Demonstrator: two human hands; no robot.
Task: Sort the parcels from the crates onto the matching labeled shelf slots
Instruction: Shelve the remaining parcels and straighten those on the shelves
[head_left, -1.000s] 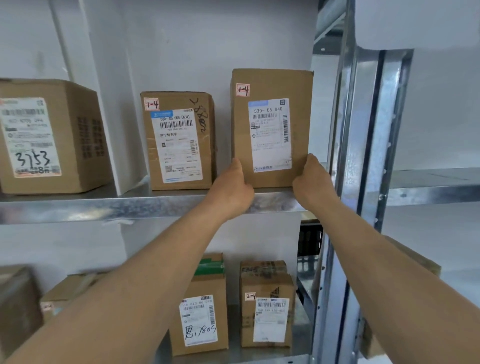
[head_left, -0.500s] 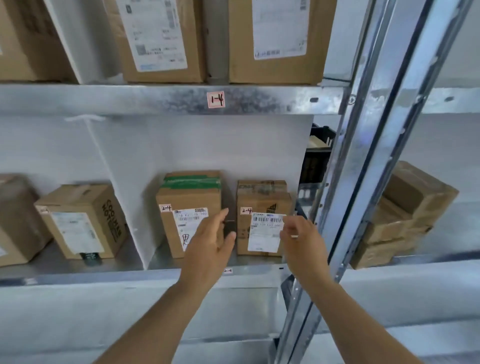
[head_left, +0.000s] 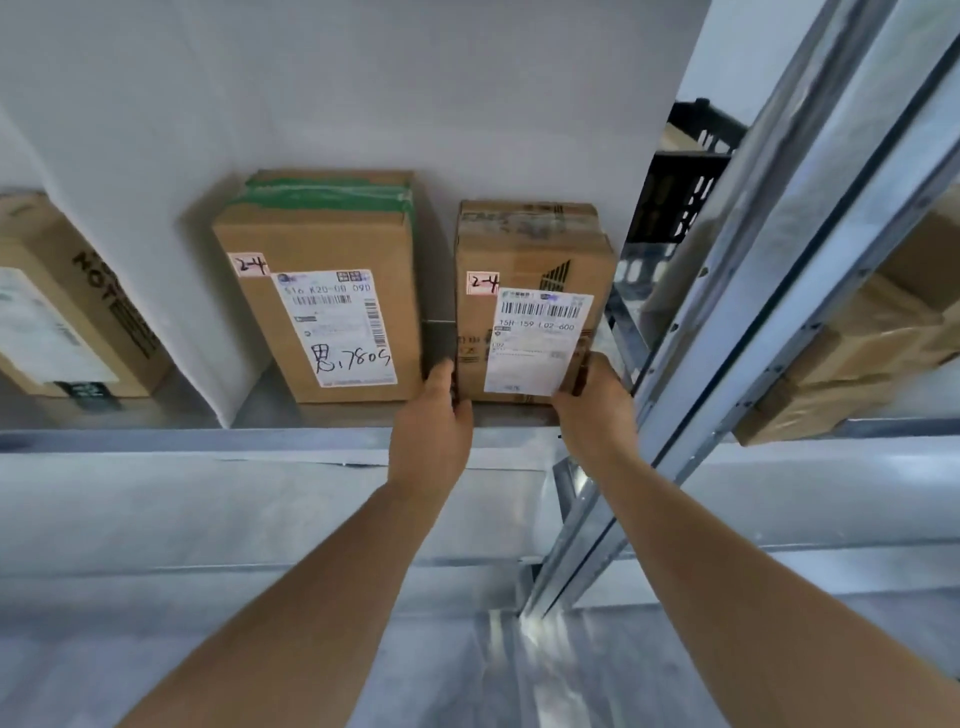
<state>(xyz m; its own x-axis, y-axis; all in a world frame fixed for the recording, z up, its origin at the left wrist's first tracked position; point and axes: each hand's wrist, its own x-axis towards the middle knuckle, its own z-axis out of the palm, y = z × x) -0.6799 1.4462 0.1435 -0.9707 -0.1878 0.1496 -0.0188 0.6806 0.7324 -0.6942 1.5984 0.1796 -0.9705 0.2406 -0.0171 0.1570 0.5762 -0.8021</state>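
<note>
**Parcels along the shelf's front edge**

Two parcels are standing side by side on the shelf (head_left: 156, 439), both close to its front edge. The right parcel (head_left: 524, 249) is sitting near the shelf's right end, beside the upright post (head_left: 727, 322). The left parcel (head_left: 322, 244) is standing just beside it, a narrow gap between them. A third parcel (head_left: 62, 312) is lying further left, beyond the divider (head_left: 156, 260). A crate (head_left: 680, 192) is sitting behind the post.

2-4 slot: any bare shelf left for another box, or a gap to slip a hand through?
Bare shelf only left of the green-taped box, against the white divider. A narrow gap between that box and the right box already takes the left hand. The right hand is crowded between the right box and the steel upright.
</note>
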